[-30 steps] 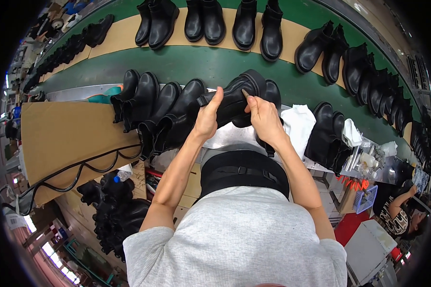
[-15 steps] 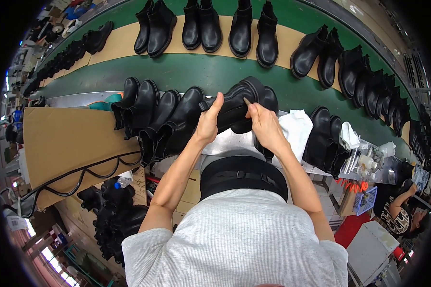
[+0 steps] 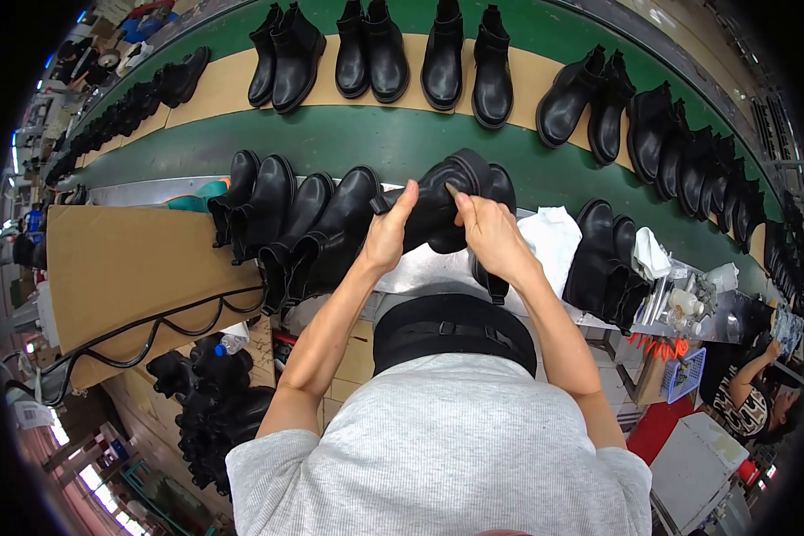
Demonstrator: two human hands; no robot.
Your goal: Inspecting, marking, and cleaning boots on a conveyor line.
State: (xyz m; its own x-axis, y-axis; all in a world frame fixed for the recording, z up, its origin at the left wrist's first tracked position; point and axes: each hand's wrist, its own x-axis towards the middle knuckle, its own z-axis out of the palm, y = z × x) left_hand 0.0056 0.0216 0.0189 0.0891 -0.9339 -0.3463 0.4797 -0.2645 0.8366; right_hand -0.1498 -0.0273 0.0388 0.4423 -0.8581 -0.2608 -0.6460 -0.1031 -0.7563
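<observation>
My left hand (image 3: 388, 234) is closed round the shaft of a black ankle boot (image 3: 431, 204), its thumb lying along the near side. The boot lies tilted on its side in mid-air, its sole end pointing up and right. In my right hand (image 3: 498, 236) is a thin, tan-tipped stick-like tool (image 3: 453, 189), pinched between the fingers. Its tip meets the boot's upper close to the sole; the rest is hidden in my grip. Another black boot (image 3: 502, 189) stands just behind the held one, partly covered by it and my right hand.
Several black boots (image 3: 347, 210) line the metal bench to my left, beside a cardboard sheet (image 3: 143, 277). A white cloth (image 3: 549, 241) and more boots (image 3: 596, 250) are on the right. Beyond runs a green conveyor belt (image 3: 357, 134) carrying boots on cardboard. A person (image 3: 749, 389) is at far right.
The boots on the belt have shifted slightly left. The held boot and the tool tip have moved a little down and left; both hands keep their grip.
</observation>
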